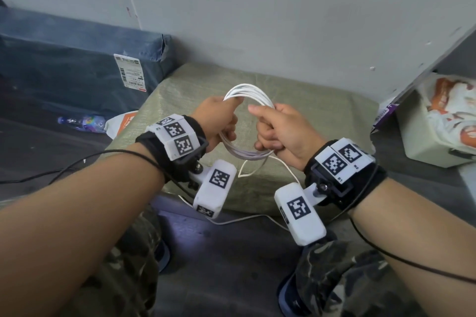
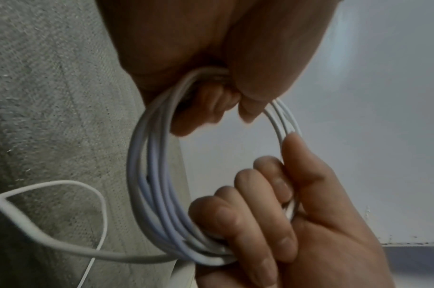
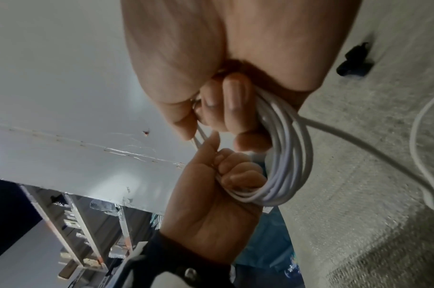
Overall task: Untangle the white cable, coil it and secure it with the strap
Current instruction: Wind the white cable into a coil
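The white cable is wound into a round coil of several turns, held upright above a woven green sack. My left hand grips the coil's left side, fingers curled round the strands. On the opposite side my right hand holds the same coil in a fist. A loose tail of cable drops from the coil's bottom, makes a kinked loop on the sack and trails to the floor. I see no strap in any view.
A dark blue wrapped parcel with a shipping label lies at the left. A plastic bottle rests on the dark floor beside it. At the right stands a white box with crumpled wrapping. A grey wall rises right behind the sack.
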`<state>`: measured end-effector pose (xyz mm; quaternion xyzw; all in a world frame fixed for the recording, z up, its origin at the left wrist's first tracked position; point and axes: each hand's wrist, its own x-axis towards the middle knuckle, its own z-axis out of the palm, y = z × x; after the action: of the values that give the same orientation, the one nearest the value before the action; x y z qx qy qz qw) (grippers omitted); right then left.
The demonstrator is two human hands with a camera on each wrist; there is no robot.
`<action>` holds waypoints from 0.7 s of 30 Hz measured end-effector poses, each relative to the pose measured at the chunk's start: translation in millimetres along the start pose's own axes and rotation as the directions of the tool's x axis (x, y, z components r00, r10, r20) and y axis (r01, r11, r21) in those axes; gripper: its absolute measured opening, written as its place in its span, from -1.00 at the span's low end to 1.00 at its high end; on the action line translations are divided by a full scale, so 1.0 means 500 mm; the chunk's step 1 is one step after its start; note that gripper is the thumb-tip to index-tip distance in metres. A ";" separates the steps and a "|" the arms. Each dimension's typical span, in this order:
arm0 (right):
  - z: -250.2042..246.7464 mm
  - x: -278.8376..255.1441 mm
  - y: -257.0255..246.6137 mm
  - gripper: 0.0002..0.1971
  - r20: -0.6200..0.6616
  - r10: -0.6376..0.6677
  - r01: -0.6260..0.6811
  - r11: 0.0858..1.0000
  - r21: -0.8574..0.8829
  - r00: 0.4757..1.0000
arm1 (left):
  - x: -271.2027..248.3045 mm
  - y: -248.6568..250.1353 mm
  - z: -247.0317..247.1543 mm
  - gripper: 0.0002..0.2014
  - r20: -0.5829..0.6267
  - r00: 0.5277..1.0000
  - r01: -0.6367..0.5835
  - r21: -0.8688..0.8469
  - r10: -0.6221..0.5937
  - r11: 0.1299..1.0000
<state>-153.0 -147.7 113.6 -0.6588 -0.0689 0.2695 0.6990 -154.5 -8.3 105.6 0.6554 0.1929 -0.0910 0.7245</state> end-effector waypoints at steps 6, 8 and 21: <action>-0.001 0.008 -0.010 -0.80 -0.107 -0.090 0.083 0.994 -0.072 0.990 | -0.010 0.002 -0.008 -0.69 0.104 0.985 0.129 0.109 -0.140 0.986; 0.002 0.010 -0.011 -0.76 -0.141 -0.124 0.111 0.989 -0.099 0.982 | -0.013 -0.010 -0.005 -0.64 0.131 0.973 0.166 0.161 -0.188 0.973; 0.009 0.014 -0.008 -0.69 -0.173 -0.183 0.156 0.975 -0.157 0.968 | -0.028 -0.064 0.026 -0.47 0.363 0.856 0.368 0.072 -0.368 0.927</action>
<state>-147.8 -140.5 116.0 -0.7211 -0.0784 0.1400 0.6740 -177.3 -26.9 82.6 0.5774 0.1746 -0.3495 0.7169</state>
